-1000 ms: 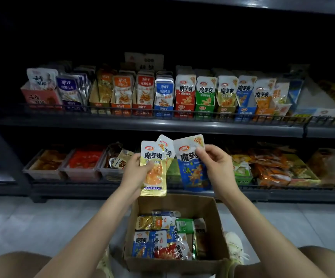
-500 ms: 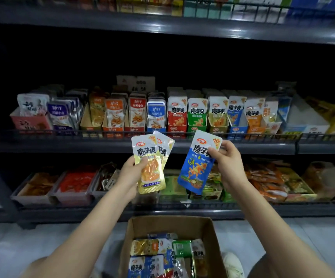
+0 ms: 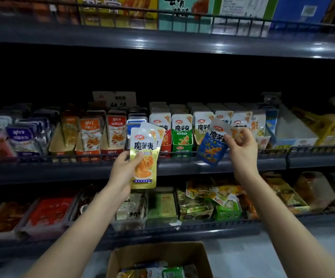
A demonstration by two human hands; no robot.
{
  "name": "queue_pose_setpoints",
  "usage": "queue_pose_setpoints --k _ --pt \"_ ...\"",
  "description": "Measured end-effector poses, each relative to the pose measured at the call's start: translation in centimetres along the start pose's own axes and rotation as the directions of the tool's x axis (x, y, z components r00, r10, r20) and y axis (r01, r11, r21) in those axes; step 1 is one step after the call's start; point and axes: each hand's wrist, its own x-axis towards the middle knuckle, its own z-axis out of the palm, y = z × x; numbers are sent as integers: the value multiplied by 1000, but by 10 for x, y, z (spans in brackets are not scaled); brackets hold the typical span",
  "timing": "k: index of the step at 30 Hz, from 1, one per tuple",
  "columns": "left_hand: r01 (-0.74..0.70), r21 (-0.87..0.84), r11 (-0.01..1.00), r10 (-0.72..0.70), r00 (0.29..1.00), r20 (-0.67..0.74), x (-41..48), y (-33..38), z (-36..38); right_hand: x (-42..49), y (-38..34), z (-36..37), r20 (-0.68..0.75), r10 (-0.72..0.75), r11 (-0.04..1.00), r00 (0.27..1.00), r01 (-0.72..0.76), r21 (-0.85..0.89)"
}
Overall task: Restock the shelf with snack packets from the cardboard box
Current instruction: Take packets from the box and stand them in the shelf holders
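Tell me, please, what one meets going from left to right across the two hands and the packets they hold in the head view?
left hand → yellow packets → blue packet → right hand

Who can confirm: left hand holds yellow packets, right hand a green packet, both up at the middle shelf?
Wrong colour. In the head view the right hand pinches a blue packet, not green. Left hand holds yellow packets, both up at the middle shelf.
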Motion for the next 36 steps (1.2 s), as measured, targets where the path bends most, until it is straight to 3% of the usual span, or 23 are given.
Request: queue_pose_setpoints --k 4,11,20,33,36 --pt "-27 -2 1000 27 999 33 14 8 30 41 12 -21 -100 -61 992 993 50 -115" --pt "-55 0 999 54 996 70 44 12 81 103 30 -27 -201 -93 991 975 71 -114" --pt "-74 20 997 71 992 106 67 10 112 139 76 -9 -53 65 981 996 -74 -178" --pt "-75 -99 992 83 993 81 73 0 102 145 105 8 -68 -28 797 997 -19 -604" --pt "-68 -113 991 77 994 77 69 -1 99 133 98 11 -117 -127 734 985 14 -679"
